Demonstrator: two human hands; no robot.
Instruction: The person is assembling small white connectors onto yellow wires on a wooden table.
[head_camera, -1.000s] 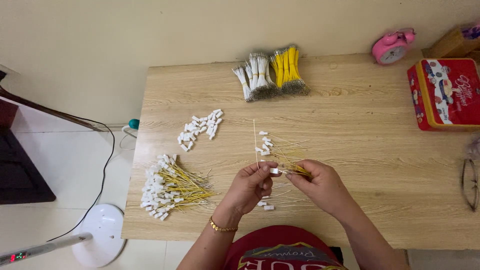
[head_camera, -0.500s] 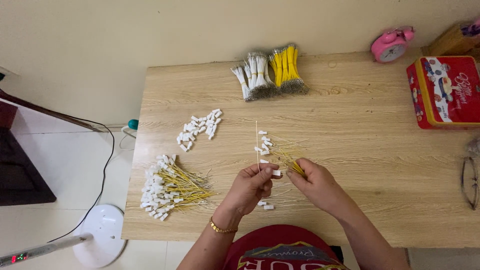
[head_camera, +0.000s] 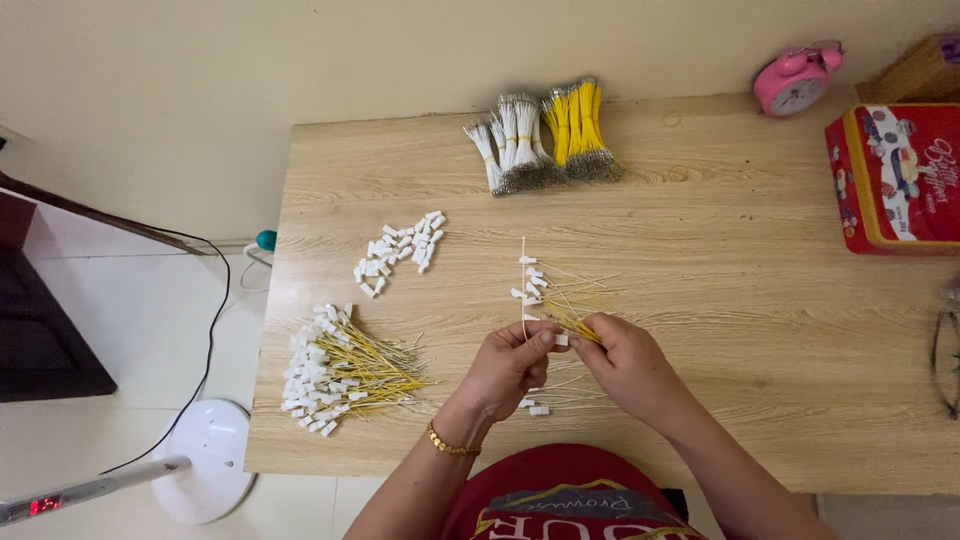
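Listing from the wooden table (head_camera: 760, 300), taken as landmark: left hand (head_camera: 505, 368) near the table's front edge, at its middle, fingers pinched on a small white connector (head_camera: 560, 340) and on a thin white wire (head_camera: 523, 290) that runs straight away from the hand toward the table's far edge; right hand (head_camera: 625, 360) just beside the left, fingertips closed on the yellow wires (head_camera: 580, 325) where they meet that connector, the two hands touching at the fingertips; loose white connectors with yellow wires (head_camera: 545, 285) scattered on the table just beyond the hands, and a few more connectors (head_camera: 535, 408) on the table beneath the left hand; heap of finished yellow wires with white connectors (head_camera: 345, 370) near the table's front left corner; small pile of bare white connectors (head_camera: 400, 248) further back along the table's left side; bundle of white wires (head_camera: 510, 140) and bundle of yellow wires (head_camera: 578, 130) side by side, touching, at the middle of the table's far edge; pink alarm clock (head_camera: 795, 80) at the far edge toward the right; red tin box (head_camera: 895, 178) at the table's right edge; gold bracelet (head_camera: 450, 446) on the left wrist, over the table's front edge; white fan base (head_camera: 205, 460) on the floor off the table's front left corner
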